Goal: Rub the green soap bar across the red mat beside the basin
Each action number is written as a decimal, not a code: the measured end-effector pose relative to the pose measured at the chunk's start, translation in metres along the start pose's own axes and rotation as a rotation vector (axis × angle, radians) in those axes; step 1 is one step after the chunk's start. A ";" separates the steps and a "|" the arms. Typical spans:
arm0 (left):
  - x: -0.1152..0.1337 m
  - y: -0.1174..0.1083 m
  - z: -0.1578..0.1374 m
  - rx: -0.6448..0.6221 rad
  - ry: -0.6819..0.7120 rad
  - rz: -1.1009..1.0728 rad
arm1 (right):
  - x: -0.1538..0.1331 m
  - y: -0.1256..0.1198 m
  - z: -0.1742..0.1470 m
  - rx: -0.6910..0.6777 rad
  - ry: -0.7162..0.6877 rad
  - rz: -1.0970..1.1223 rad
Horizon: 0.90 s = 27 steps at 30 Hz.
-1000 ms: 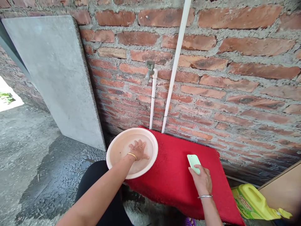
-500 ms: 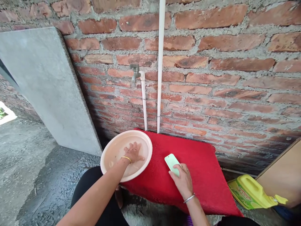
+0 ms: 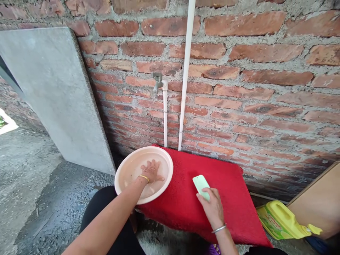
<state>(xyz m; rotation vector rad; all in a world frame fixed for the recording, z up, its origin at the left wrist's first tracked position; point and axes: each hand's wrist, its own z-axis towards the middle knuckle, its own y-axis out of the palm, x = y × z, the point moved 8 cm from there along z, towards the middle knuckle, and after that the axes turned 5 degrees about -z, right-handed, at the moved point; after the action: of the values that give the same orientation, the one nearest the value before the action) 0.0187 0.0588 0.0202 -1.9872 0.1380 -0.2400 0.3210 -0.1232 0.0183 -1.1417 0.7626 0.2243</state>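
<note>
A pale pink basin (image 3: 120, 177) with water in it sits at the left end of a red cloth (image 3: 183, 198), which is draped over a low support. My left hand (image 3: 151, 172), with a gold bangle at the wrist, is in the basin, palm down and fingers spread, partly under the water. Farther right, my right hand (image 3: 213, 203) grips the near end of a pale green scrub brush (image 3: 201, 184) over the red cloth. The brush's flat back with a small hole faces up; its underside is hidden.
A grey tap (image 3: 157, 83) and a white pipe (image 3: 186, 71) run up the brick wall (image 3: 244, 92). A grey slab (image 3: 61, 95) leans at the left above wet floor. A yellow jug (image 3: 281, 219) lies tilted at the right beside a tan board (image 3: 316, 198).
My right hand has moved slightly right over the cloth with the brush. My left hand stays in the basin, fingers spread. The view has shifted a little.
</note>
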 end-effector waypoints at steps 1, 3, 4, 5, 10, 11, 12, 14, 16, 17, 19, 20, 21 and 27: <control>0.000 -0.001 -0.001 -0.003 -0.001 0.000 | -0.011 0.009 -0.004 -0.038 -0.039 0.009; 0.002 -0.002 -0.003 -0.003 0.005 -0.004 | -0.027 0.022 -0.010 -0.089 -0.099 0.004; 0.002 -0.003 -0.003 -0.006 0.008 -0.007 | -0.030 0.026 -0.011 -0.101 -0.113 -0.003; 0.003 -0.003 -0.004 -0.010 0.011 -0.009 | -0.029 0.027 -0.012 -0.104 -0.114 -0.011; 0.004 -0.003 -0.005 -0.036 0.009 -0.003 | 0.001 0.009 -0.003 -0.071 -0.044 -0.078; 0.004 -0.004 -0.005 -0.036 0.013 -0.001 | 0.008 0.003 -0.001 -0.053 -0.029 -0.101; 0.005 -0.004 -0.005 -0.034 0.016 0.000 | 0.014 -0.003 0.001 -0.032 -0.012 -0.124; 0.006 -0.005 -0.005 -0.021 0.023 -0.003 | 0.024 -0.013 0.004 0.009 0.025 -0.159; 0.006 -0.006 -0.005 -0.007 0.024 -0.011 | 0.029 -0.021 0.006 0.044 0.064 -0.163; 0.005 -0.006 -0.005 -0.004 0.023 -0.014 | 0.030 -0.023 0.006 0.053 0.081 -0.148; 0.005 -0.005 -0.004 -0.006 0.023 -0.016 | 0.027 -0.024 0.004 0.047 0.099 -0.084; 0.005 -0.005 -0.004 -0.008 0.024 -0.015 | 0.023 -0.022 0.003 0.026 0.094 -0.042; 0.004 -0.004 -0.003 -0.009 0.024 -0.013 | 0.019 -0.018 0.001 -0.005 0.082 -0.003; 0.003 -0.002 -0.001 -0.013 0.018 -0.011 | 0.000 0.000 -0.005 -0.168 0.008 0.052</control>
<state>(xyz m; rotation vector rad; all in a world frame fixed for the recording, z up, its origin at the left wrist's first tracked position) 0.0213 0.0577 0.0229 -1.9997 0.1408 -0.2644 0.3191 -0.1282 0.0174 -1.2827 0.7924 0.3321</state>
